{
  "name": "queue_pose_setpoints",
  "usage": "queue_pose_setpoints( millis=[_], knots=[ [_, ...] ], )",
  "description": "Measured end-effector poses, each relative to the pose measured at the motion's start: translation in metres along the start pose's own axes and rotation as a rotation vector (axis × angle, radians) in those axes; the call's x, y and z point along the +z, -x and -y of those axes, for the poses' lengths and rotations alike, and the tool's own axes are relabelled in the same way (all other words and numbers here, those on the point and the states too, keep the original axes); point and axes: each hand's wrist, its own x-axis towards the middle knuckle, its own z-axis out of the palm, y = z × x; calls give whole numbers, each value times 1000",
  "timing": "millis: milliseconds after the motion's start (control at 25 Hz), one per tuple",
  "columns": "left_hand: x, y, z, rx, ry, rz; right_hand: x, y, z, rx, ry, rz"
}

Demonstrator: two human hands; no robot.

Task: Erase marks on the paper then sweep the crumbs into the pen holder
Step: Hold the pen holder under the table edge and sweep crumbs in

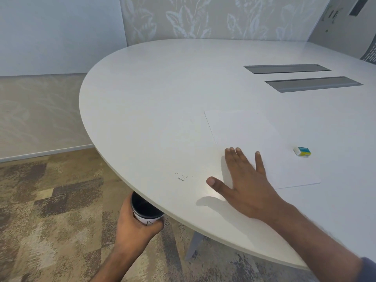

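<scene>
A white sheet of paper (250, 137) lies on the white table (154, 110). My right hand (242, 180) rests flat with fingers spread on the paper's near left corner. A few dark eraser crumbs (181, 176) sit on the table just left of that hand, close to the table's edge. My left hand (134, 226) grips the pen holder (145, 210), a dark-lined white cup, held just below the table edge under the crumbs. An eraser (302, 151) in a blue and yellow sleeve lies to the right of the paper.
Two grey cable slots (286, 68) (314, 84) are set in the table top farther back. Patterned carpet (50, 210) lies below the curved table edge. A table leg (194, 247) shows beneath. A mesh chair back (370, 55) stands at the far right.
</scene>
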Motion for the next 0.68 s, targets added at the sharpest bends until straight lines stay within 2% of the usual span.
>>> queue_pose_setpoints(
  millis=[280, 520, 680],
  knots=[
    [1, 0, -4, 15, 2, -8, 4, 4, 10, -216, 46, 31],
    [-1, 1, -2, 11, -11, -5, 0, 2, 8, -72, 28, -16],
    [0, 0, -1, 21, -15, -9, 4, 7, 19, -215, 19, 20]
  ],
)
